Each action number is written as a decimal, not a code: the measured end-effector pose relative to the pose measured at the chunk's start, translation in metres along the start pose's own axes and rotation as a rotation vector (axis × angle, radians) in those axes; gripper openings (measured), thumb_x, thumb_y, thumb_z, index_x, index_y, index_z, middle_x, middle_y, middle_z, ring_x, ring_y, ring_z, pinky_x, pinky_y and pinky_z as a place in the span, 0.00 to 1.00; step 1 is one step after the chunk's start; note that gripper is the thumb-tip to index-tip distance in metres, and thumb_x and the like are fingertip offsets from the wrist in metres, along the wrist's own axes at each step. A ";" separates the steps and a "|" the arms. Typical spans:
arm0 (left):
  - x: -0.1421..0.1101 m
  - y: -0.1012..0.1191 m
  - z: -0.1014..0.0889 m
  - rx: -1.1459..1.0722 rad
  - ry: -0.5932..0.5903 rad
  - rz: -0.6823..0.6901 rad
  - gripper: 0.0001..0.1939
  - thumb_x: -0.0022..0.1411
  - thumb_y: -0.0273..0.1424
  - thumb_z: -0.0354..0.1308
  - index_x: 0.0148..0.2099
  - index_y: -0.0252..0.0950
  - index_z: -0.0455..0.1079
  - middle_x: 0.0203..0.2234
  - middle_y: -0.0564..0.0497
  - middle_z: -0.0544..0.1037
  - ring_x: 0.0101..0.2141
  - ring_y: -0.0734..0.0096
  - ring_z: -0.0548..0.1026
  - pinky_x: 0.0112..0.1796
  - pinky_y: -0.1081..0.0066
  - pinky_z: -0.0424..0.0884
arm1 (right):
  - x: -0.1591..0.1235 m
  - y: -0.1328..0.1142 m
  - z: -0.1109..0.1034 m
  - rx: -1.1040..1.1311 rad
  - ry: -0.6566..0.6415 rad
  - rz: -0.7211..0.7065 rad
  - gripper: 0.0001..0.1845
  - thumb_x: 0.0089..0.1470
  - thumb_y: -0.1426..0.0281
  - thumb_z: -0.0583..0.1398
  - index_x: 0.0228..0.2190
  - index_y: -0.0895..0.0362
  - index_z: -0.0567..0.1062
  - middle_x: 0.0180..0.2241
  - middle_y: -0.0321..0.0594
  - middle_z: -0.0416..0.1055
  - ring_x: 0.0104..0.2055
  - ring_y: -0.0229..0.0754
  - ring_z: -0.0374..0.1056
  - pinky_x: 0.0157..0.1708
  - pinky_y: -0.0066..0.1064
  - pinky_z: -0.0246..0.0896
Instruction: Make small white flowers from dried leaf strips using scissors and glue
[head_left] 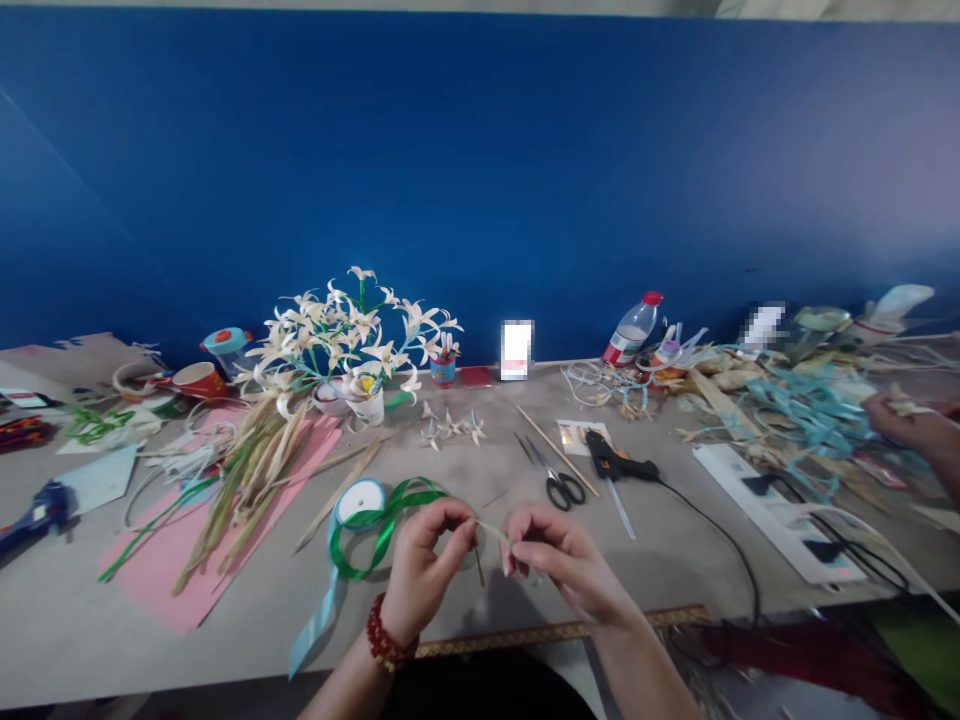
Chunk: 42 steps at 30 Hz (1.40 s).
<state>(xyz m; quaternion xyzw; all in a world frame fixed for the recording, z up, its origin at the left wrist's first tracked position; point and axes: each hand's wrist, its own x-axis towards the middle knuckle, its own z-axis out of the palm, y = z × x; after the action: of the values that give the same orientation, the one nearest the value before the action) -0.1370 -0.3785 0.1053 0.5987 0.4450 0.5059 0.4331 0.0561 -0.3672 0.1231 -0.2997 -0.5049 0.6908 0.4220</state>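
Fingers of the left hand (431,560) and right hand (566,560) pinch a thin pale strip (493,531) between them, above the front of a grey table (251,640). White flowers (352,330) on green stems look finished, grouped in cups, one white (369,408); loose blossoms (452,428) seem unmounted, the strip unshaped. A blue-and-red pot (442,374) holds pale pieces.

Craft workspace — glue gun (619,461), scissors (551,475), ribbon spool (361,499), handmade flowers (360,325) on table (247,650)
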 end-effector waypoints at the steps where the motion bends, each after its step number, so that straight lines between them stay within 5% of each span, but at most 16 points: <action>1: 0.000 0.002 0.000 -0.039 0.005 -0.006 0.07 0.66 0.33 0.55 0.37 0.35 0.71 0.27 0.50 0.74 0.29 0.70 0.71 0.33 0.71 0.68 | 0.001 0.000 0.000 -0.032 -0.004 0.006 0.10 0.51 0.65 0.65 0.26 0.58 0.73 0.24 0.38 0.72 0.26 0.36 0.62 0.28 0.27 0.56; 9: 0.004 0.010 0.005 -0.312 0.077 -0.060 0.07 0.63 0.32 0.59 0.35 0.34 0.71 0.29 0.51 0.74 0.32 0.71 0.71 0.36 0.72 0.68 | 0.007 0.009 0.008 -0.316 -0.042 0.005 0.08 0.51 0.68 0.61 0.24 0.58 0.70 0.23 0.33 0.65 0.27 0.36 0.59 0.28 0.27 0.53; 16: 0.000 0.012 0.014 -0.668 0.058 -0.100 0.08 0.67 0.33 0.55 0.35 0.36 0.66 0.28 0.51 0.73 0.28 0.73 0.71 0.32 0.71 0.68 | 0.001 0.010 0.001 -0.597 -0.149 0.015 0.02 0.49 0.74 0.60 0.27 0.57 0.73 0.26 0.34 0.71 0.30 0.38 0.65 0.31 0.27 0.59; 19: -0.002 0.011 0.012 -0.728 0.098 -0.134 0.08 0.66 0.34 0.56 0.35 0.37 0.64 0.23 0.56 0.69 0.22 0.78 0.67 0.26 0.75 0.67 | 0.000 0.003 -0.012 -0.945 -0.225 0.083 0.04 0.50 0.74 0.60 0.28 0.55 0.75 0.27 0.34 0.74 0.29 0.39 0.68 0.30 0.26 0.58; 24: -0.003 0.003 0.007 -0.640 0.178 -0.209 0.10 0.64 0.38 0.58 0.37 0.38 0.64 0.19 0.60 0.62 0.16 0.83 0.56 0.16 0.82 0.59 | 0.022 0.003 -0.028 -1.573 -0.015 0.169 0.09 0.56 0.74 0.57 0.38 0.56 0.76 0.39 0.45 0.76 0.42 0.48 0.71 0.38 0.32 0.61; 29: -0.004 -0.002 0.010 -0.563 0.158 -0.236 0.13 0.63 0.41 0.60 0.37 0.36 0.65 0.19 0.61 0.61 0.16 0.84 0.55 0.16 0.82 0.57 | 0.063 0.029 -0.029 -1.622 -0.069 0.189 0.07 0.57 0.76 0.59 0.38 0.61 0.76 0.43 0.50 0.74 0.47 0.51 0.70 0.46 0.40 0.63; 34: -0.002 0.000 0.006 -0.488 0.129 -0.206 0.13 0.62 0.40 0.60 0.40 0.35 0.68 0.21 0.58 0.67 0.21 0.80 0.65 0.24 0.77 0.64 | 0.096 0.049 -0.030 -1.612 -0.165 0.245 0.16 0.62 0.65 0.60 0.49 0.58 0.71 0.49 0.44 0.70 0.47 0.47 0.71 0.45 0.43 0.69; 42: 0.000 0.004 -0.002 -0.544 0.172 -0.215 0.13 0.60 0.38 0.63 0.41 0.34 0.70 0.24 0.56 0.70 0.21 0.80 0.65 0.25 0.76 0.64 | 0.100 0.046 -0.030 -1.621 -0.284 0.253 0.16 0.62 0.65 0.59 0.50 0.58 0.71 0.51 0.45 0.69 0.47 0.47 0.70 0.45 0.44 0.69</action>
<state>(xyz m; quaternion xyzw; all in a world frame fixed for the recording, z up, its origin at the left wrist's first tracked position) -0.1381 -0.3790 0.1096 0.3652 0.3892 0.6066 0.5893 0.0222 -0.2711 0.0715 -0.4750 -0.8569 0.1866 -0.0730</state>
